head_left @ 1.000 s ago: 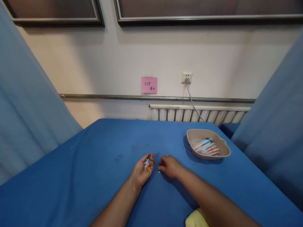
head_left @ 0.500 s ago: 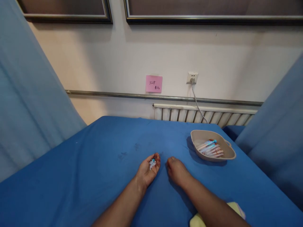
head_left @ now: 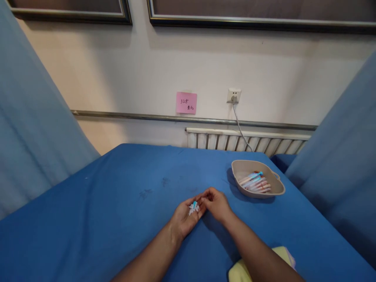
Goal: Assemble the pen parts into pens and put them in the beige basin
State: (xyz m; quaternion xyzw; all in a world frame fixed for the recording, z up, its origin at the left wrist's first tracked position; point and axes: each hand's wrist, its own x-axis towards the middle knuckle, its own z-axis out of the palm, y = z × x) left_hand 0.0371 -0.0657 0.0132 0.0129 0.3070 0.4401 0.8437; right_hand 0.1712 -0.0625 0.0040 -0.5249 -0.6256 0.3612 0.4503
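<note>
Above the smooth blue cloth cover [head_left: 123, 188], your right hand [head_left: 217, 206] has closed the gap to your left hand [head_left: 185, 220], bringing both to the small white slender pieces [head_left: 192, 210]. Your left is palm-up, loosely cupped under them and a short turquoise piece [head_left: 194, 204]; your right's fingers curl, their grip hidden. Turquoise's long axis runs roughly away from you; the white ones point variously.
</note>
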